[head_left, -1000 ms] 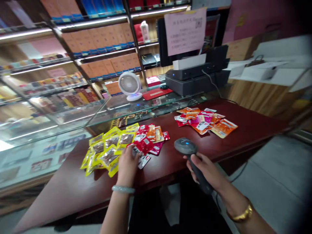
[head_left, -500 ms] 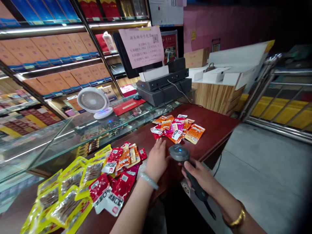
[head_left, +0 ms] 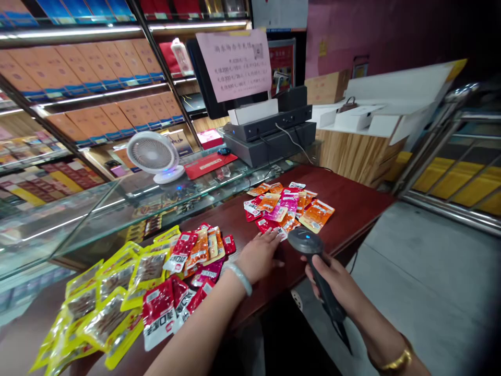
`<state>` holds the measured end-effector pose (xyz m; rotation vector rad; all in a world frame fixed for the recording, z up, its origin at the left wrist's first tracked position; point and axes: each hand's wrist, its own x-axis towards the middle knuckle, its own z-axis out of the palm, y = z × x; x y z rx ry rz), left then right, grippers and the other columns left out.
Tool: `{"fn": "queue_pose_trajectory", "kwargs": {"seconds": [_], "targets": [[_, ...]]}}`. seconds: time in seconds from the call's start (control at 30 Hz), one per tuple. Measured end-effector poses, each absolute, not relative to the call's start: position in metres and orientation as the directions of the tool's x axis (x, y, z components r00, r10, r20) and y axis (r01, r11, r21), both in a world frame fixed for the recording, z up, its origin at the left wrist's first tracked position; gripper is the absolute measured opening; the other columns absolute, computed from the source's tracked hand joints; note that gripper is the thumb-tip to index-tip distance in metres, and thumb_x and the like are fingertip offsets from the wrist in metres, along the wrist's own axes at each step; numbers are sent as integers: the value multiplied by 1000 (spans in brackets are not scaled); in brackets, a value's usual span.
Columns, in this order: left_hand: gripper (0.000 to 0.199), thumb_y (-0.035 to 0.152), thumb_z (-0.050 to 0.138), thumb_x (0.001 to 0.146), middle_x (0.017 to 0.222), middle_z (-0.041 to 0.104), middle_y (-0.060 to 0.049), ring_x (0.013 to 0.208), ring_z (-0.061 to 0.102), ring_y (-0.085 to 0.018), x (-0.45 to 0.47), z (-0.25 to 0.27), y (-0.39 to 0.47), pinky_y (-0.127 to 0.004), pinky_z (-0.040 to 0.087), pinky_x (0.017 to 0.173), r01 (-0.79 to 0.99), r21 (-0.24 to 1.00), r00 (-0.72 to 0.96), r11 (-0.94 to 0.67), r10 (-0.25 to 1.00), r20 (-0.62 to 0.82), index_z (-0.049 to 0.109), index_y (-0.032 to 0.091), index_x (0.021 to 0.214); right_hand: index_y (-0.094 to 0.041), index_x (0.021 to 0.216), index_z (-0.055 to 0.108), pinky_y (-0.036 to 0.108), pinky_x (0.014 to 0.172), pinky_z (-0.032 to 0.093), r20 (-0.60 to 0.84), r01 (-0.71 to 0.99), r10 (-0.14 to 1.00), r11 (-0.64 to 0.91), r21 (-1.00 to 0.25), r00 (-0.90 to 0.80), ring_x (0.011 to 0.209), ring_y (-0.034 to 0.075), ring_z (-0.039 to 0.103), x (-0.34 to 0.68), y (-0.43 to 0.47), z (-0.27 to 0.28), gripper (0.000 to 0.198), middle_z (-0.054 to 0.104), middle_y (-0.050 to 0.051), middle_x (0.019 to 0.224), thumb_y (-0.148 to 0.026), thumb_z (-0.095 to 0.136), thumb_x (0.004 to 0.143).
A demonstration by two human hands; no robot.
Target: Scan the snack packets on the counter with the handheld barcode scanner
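My left hand (head_left: 260,254), with a pale bangle on its wrist, lies palm down over the table with its fingers stretched out. Its fingertips touch a red and white snack packet (head_left: 266,225) at the near edge of a loose pile of orange, red and pink snack packets (head_left: 287,201). My right hand (head_left: 332,279) is wrapped round the handle of a dark barcode scanner (head_left: 307,242), its head close to the pile. To the left of my left hand lie red and white packets (head_left: 159,308) beside yellow-edged snack packets (head_left: 111,318).
Behind the dark red tabletop (head_left: 352,196) runs a glass display case (head_left: 97,214). On it stand a white fan (head_left: 153,152), a red mat (head_left: 209,165) and a dark register box (head_left: 270,141) under a screen with a pink notice (head_left: 237,65). A metal railing (head_left: 434,141) stands at right.
My left hand has moved right to the near edge of the far pile, where its fingertips now touch a packet. The scanner has shifted slightly right, still in my right hand.
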<state>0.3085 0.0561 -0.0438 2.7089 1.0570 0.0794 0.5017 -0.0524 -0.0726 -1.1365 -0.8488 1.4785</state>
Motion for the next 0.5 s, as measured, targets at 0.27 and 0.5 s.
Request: {"fn": "queue_pose_trajectory", "kwargs": {"seconds": [0.27,0.5], "targets": [[29,45,55,87,99,66,-10,100,59,-24,276,-24,20,-38,43,94,900,195,378,-390,921,98,64,19,97,-18,102,56,20,37,39,-236,-295,965,-260,-920,-115,39,8,49,486,-51,-70,48,53,-6,62,-61,60,81],[51,60,55,81,99,62,-17,100,58,-33,289,-46,30,-43,44,85,978,0,207,-210,963,174,58,11,96,-18,101,56,19,35,37,-219,-281,966,-250,-927,-138,38,8,49,475,-48,-62,51,53,-6,61,-63,61,79]]}}
